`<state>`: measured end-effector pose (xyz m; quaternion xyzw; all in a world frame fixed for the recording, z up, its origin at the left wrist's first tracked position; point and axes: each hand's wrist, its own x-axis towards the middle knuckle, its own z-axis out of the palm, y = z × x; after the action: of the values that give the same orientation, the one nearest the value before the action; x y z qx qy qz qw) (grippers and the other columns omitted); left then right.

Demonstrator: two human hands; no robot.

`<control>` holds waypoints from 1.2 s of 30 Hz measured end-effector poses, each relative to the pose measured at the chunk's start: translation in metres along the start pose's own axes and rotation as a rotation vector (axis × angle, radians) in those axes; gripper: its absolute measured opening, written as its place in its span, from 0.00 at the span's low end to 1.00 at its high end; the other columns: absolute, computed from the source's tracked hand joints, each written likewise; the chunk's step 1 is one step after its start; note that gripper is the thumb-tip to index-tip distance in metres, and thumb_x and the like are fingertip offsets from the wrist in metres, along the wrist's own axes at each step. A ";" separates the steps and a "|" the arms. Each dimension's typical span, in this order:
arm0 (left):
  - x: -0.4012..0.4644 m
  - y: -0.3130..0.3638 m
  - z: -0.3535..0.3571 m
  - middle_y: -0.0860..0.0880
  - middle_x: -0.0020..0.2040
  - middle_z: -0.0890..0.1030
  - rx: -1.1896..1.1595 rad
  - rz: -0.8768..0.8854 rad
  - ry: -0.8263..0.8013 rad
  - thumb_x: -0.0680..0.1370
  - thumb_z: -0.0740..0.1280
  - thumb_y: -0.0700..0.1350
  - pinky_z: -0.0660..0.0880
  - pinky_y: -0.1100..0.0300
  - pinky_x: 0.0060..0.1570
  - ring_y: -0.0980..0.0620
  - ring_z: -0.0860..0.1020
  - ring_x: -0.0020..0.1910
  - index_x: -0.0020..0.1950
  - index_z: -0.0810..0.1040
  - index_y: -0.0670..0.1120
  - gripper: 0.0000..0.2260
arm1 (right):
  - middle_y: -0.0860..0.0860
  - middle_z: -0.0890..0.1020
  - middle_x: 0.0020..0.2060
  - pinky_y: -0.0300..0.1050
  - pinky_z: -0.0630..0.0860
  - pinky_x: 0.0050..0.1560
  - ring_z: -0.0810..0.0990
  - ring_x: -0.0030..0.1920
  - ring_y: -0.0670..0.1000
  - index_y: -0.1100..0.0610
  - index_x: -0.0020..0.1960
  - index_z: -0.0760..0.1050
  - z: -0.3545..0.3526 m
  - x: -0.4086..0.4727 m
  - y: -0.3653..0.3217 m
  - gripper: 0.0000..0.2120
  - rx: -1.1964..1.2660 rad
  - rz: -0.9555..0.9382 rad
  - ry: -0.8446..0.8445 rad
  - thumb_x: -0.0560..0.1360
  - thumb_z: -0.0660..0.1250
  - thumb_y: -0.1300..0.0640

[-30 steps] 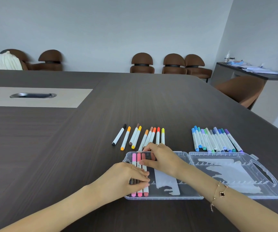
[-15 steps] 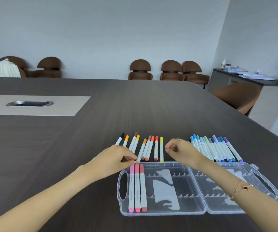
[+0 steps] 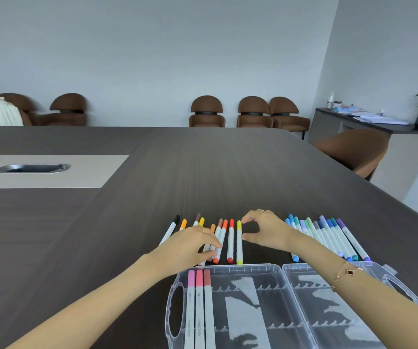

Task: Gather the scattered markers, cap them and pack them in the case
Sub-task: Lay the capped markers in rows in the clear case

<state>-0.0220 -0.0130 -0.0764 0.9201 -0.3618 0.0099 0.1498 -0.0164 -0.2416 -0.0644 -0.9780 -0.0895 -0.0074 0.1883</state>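
A row of warm-coloured capped markers (image 3: 230,241) lies on the dark table just beyond the open clear case (image 3: 250,267). My left hand (image 3: 190,245) rests on the left part of that row, fingertips on an orange marker (image 3: 220,244). My right hand (image 3: 266,230) curves in a C beside the yellow marker (image 3: 239,241), index finger and thumb touching its right side. Three pink and red markers (image 3: 199,311) lie slotted in the case's left half. A second row of blue, green and purple markers (image 3: 329,238) lies to the right, partly behind my right forearm.
The case's right half (image 3: 311,321) lies open under my right forearm. A light inset panel with a metal cable slot (image 3: 31,168) is at the far left of the table. Brown chairs (image 3: 206,112) line the back wall; a chair (image 3: 354,149) stands at the table's right edge.
Both hands left the case and moved forward to the warm-coloured row. The right hand shifted left to the yellow marker. The camera tilted up a little.
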 end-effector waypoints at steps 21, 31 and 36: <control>0.008 0.005 -0.004 0.56 0.57 0.77 -0.038 0.084 0.077 0.78 0.64 0.51 0.66 0.68 0.59 0.63 0.70 0.57 0.64 0.76 0.56 0.14 | 0.54 0.74 0.60 0.39 0.73 0.54 0.76 0.56 0.50 0.56 0.68 0.67 0.024 0.027 -0.001 0.24 0.083 0.172 0.010 0.76 0.67 0.51; 0.033 0.021 0.016 0.51 0.54 0.80 0.063 0.193 -0.011 0.77 0.67 0.51 0.64 0.52 0.68 0.54 0.71 0.53 0.63 0.78 0.52 0.15 | 0.53 0.76 0.39 0.35 0.70 0.29 0.75 0.32 0.46 0.58 0.63 0.62 0.017 0.034 -0.005 0.24 0.297 0.324 -0.108 0.72 0.70 0.54; 0.031 0.024 0.013 0.51 0.60 0.79 0.132 0.169 -0.037 0.76 0.66 0.54 0.64 0.52 0.68 0.53 0.71 0.59 0.66 0.75 0.53 0.19 | 0.53 0.75 0.36 0.37 0.69 0.27 0.71 0.29 0.46 0.57 0.62 0.60 0.016 0.032 -0.008 0.24 0.414 0.373 -0.095 0.72 0.69 0.54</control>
<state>-0.0163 -0.0543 -0.0787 0.8941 -0.4395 0.0296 0.0809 0.0128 -0.2226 -0.0752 -0.9176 0.0834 0.0918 0.3777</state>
